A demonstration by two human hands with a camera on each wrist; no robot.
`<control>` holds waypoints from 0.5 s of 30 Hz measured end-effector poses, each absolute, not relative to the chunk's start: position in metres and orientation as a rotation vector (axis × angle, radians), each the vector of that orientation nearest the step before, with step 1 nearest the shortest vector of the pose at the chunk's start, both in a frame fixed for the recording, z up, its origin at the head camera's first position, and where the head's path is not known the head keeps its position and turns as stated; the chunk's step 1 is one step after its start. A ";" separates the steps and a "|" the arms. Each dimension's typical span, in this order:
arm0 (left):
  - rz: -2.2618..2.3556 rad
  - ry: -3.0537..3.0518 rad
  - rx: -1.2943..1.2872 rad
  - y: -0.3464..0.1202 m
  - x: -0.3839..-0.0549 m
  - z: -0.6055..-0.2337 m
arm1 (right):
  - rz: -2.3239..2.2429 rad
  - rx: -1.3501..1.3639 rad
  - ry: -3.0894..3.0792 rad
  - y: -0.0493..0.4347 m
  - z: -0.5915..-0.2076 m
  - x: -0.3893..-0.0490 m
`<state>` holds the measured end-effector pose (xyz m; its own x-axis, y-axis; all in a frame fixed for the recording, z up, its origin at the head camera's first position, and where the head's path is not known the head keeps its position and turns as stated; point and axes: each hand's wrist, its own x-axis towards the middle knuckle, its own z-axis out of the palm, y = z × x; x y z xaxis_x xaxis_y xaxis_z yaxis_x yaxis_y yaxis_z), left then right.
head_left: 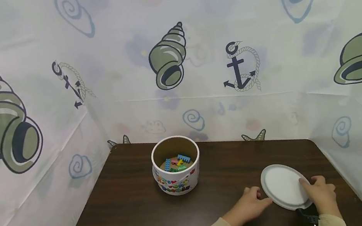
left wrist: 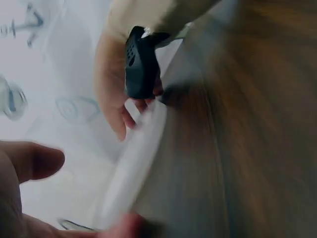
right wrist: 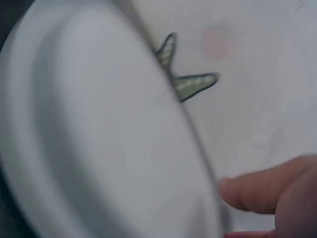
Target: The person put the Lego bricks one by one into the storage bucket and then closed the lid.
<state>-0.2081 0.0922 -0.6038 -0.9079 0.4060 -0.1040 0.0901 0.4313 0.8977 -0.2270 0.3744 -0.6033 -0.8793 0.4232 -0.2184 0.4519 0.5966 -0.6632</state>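
A round white lid with a raised rim is at the right side of the table. My right hand grips its right edge, thumb over the top. Just off the lid's left edge is my left hand, thumb pointing toward the rim with the fingers parted; whether a fingertip touches it is blurred in the left wrist view. The lid fills much of the right wrist view, with the right thumb at its edge. A white bucket with colourful print stands left of the hands, uncovered.
Several toy building bricks in blue, green, yellow and pink lie inside the bucket. Its handle hangs down at the front. The dark brown wooden table is bordered by white cloth walls printed with shells and anchors.
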 end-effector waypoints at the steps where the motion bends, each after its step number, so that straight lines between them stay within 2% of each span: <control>1: 1.491 2.349 0.371 0.101 -0.213 -0.605 | -1.165 0.761 2.775 0.377 -0.608 -0.227; 8: 1.808 1.869 0.212 0.117 -0.235 -0.604 | -1.143 0.586 2.826 0.379 -0.616 -0.235; 12: 1.872 1.776 0.213 0.114 -0.233 -0.607 | -1.133 0.571 2.797 0.382 -0.615 -0.233; 15: 1.831 1.931 0.222 0.114 -0.223 -0.603 | -1.162 0.526 2.802 0.382 -0.612 -0.231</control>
